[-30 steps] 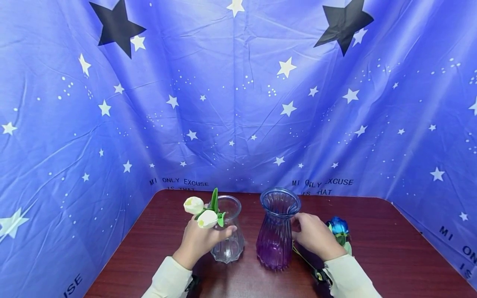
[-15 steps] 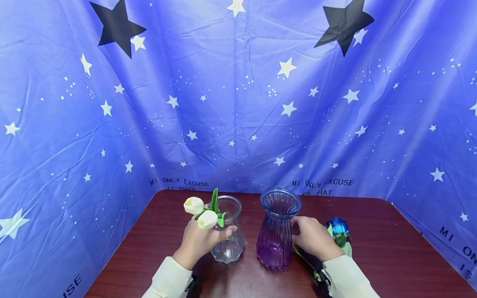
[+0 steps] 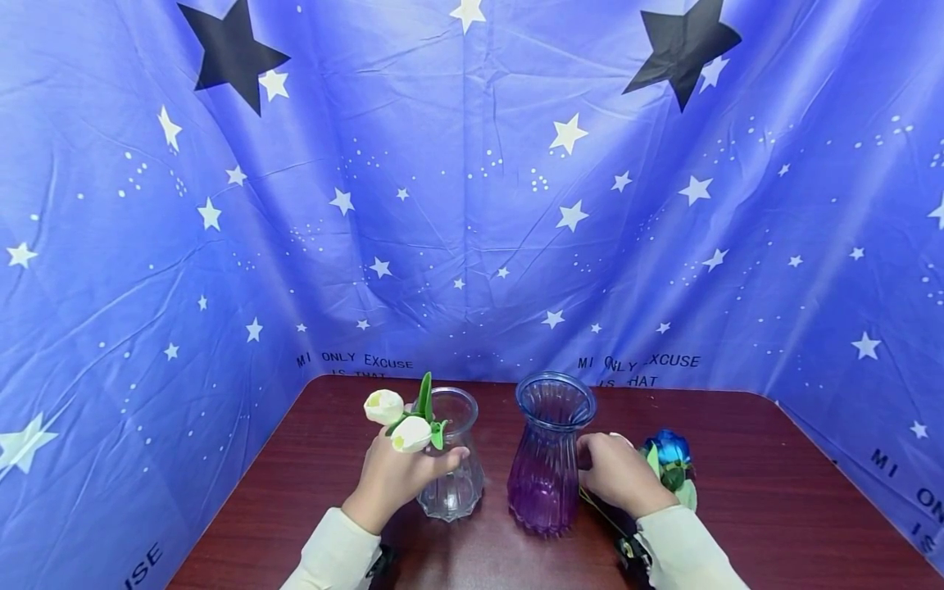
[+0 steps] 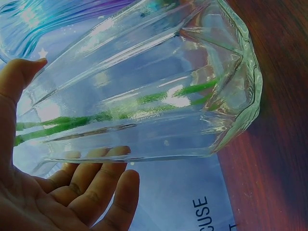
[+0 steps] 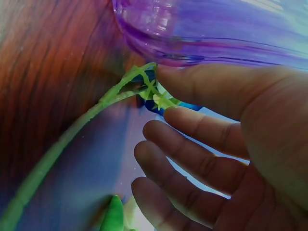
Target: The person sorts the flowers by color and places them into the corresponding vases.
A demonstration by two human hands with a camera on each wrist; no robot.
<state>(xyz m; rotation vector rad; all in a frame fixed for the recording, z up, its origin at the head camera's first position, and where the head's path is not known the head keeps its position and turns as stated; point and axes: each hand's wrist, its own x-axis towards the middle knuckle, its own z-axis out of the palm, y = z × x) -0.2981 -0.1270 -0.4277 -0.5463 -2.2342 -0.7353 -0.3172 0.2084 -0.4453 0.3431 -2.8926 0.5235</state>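
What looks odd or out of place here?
Perhaps the blue rose: it's outside the blue-purple glass vase, unlike the white tulips standing in the clear glass vase. Nothing looks spilled or broken.

Left vase (image 3: 451, 496) holds tulips (image 3: 410, 434); a rose (image 3: 669, 448) seemingly lies right of right vase (image 3: 543, 487).

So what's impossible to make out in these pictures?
Head: fingers of the left hand, mostly hidden by its own back.
Left wrist: heads of the white tulips, behind the hand or past the left edge.
Right wrist: what the pale thing is; the bottom edge cuts it.
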